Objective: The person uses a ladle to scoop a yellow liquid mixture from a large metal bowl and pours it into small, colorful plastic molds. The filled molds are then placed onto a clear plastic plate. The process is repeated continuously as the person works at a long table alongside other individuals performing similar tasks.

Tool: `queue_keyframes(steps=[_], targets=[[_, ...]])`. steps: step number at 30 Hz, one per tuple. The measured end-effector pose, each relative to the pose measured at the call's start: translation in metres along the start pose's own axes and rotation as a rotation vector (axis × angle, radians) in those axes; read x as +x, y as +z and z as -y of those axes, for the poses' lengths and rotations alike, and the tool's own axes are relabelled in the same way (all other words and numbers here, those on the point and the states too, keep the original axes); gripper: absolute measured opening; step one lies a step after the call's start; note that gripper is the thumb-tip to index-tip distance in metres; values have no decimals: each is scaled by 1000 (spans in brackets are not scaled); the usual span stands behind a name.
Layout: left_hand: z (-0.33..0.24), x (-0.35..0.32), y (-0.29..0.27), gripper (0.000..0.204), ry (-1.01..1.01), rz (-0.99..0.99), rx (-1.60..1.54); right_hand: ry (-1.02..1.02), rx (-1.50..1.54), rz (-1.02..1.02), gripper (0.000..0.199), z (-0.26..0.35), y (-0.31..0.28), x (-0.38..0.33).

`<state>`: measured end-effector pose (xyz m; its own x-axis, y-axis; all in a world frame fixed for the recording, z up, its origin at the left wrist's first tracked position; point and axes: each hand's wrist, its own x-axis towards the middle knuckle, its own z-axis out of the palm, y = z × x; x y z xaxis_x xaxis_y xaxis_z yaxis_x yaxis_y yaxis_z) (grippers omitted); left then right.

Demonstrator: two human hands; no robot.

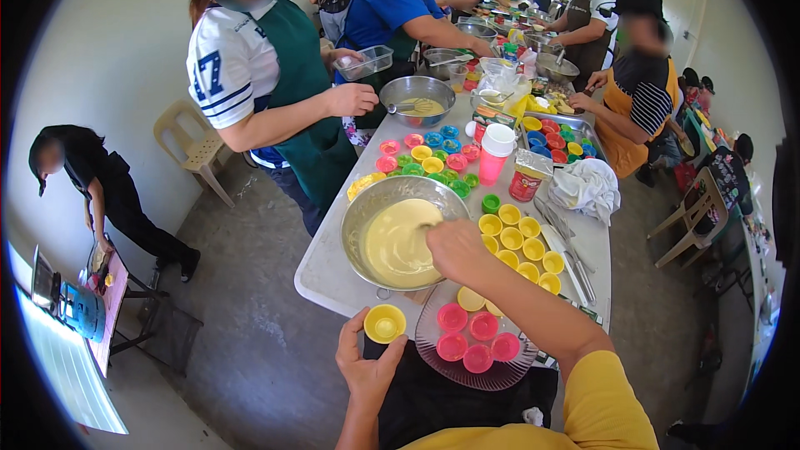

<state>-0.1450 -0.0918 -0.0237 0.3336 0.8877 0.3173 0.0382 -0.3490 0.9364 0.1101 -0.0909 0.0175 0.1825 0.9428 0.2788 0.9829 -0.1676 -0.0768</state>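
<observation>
My left hand (367, 367) holds a small yellow cup mould (384, 323) partly filled with batter, off the near edge of the table. My right hand (454, 248) reaches into a large steel bowl (358, 215) of pale yellow batter (396, 242), gripping a utensil mostly hidden in the batter. Below the bowl, a clear glass plate (500, 377) carries several pink moulds (467, 337) and a yellow one. Filled yellow moulds (521, 246) stand in rows to the right of the bowl.
A long white table (321, 271) runs away from me, crowded with coloured moulds (433, 154), a pink shaker bottle (496, 150), a white cloth (587, 187), tongs (575, 262) and more steel bowls (417, 96). Several people in aprons stand along both sides. Plastic chairs (193, 146) stand left and right.
</observation>
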Motion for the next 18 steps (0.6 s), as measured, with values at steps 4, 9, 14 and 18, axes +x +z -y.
queue_keyframes(steps=[4,9,14,18], targets=[[10,-3,-1,63,-52,-12,-21,-95,67,91,11,22,-31,-13],[1,1,7,63,-4,31,-4,-82,47,-75,10,13,3,-2],[9,-5,-4,62,-28,19,27,-117,62,89,11,25,-33,-11],[1,-4,10,64,-44,38,-39,-103,62,-55,11,21,3,-7]])
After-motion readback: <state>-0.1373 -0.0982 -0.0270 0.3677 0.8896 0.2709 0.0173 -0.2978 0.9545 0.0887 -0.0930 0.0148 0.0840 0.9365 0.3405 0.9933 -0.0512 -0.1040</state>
